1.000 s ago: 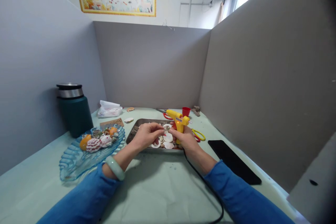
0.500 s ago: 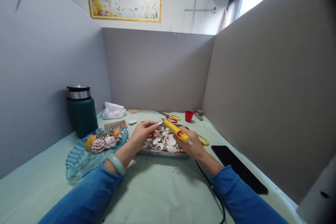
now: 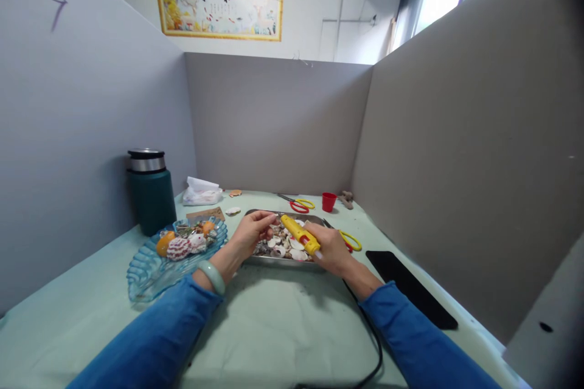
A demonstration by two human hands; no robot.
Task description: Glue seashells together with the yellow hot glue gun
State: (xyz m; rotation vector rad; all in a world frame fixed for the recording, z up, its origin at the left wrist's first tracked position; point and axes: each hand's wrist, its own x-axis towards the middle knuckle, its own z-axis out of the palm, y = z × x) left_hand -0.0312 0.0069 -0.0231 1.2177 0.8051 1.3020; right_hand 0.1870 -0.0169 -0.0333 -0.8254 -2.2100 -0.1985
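My right hand [image 3: 335, 249] is wrapped round a yellow hot glue gun [image 3: 298, 234], its nozzle end pointing up and to the left. Close to that nozzle, my left hand [image 3: 255, 232] has thumb and forefinger pinched together. Whatever they hold is too small to name. Both hands are over a metal tray [image 3: 274, 261] heaped with seashells [image 3: 279, 249]. From beneath my right hand a black cord [image 3: 371, 328] runs down toward the front of the table.
A blue glass dish [image 3: 150, 279] with shells and orange pieces lies left, before a green bottle [image 3: 152, 200]. Behind stand tissues [image 3: 202, 192], scissors [image 3: 301, 205] and a red cup [image 3: 328, 202]. A black slab [image 3: 410, 289] lies right. Grey partitions [image 3: 278, 121] enclose the table.
The glue gun has tilted a little and its nozzle sits slightly further left, by the left fingertips. The whole view has shifted slightly; both hands keep their grips.
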